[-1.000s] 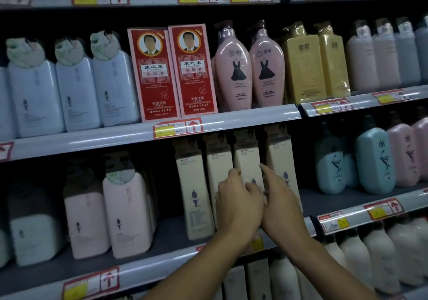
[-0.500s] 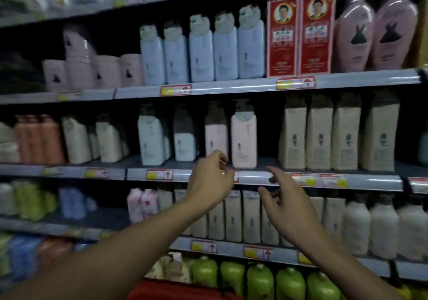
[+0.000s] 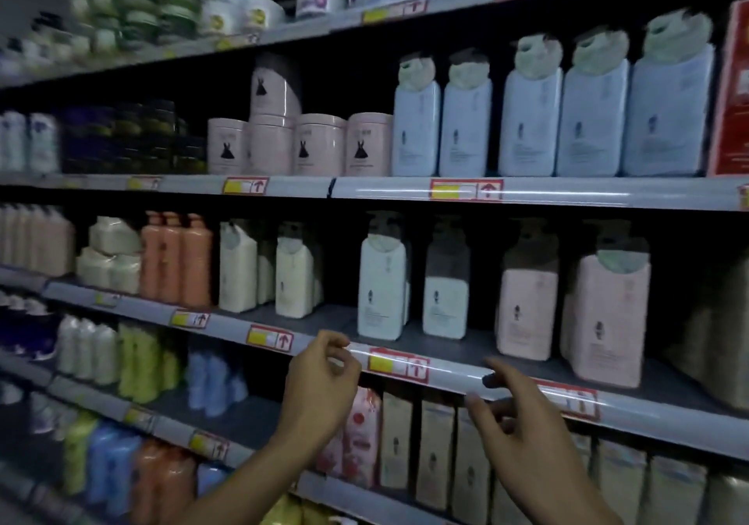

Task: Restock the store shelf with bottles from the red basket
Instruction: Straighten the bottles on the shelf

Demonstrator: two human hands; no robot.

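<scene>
Although the red basket lies outside the view, the store shelf (image 3: 454,378) fills it, and its bottles stand in rows on every tier. On the middle tier, 2 white bottles (image 3: 383,289) stand upright side by side, with 2 pink bottles (image 3: 608,318) to their right and 2 cream bottles (image 3: 239,269) to their left; 3 orange bottles (image 3: 178,259) stand further left still. Bare shelf board shows in front of the white pair. Both hands hang before the grey front rail of this tier. The left hand (image 3: 320,386) has its fingers loosely curled, thumb and forefinger near the rail, and holds nothing. The right hand (image 3: 523,423) is relaxed with fingers spread, fingertips close to the rail beside a red price tag (image 3: 399,364); whether they touch it is unclear. On the tier above, 5 pale blue bottles (image 3: 531,123) stand in a row, with pink tubs (image 3: 320,145) to their left, 1 tub stacked on another. Below the hands, beige bottles (image 3: 433,455) stand packed together. Blur softens the far left.
</scene>
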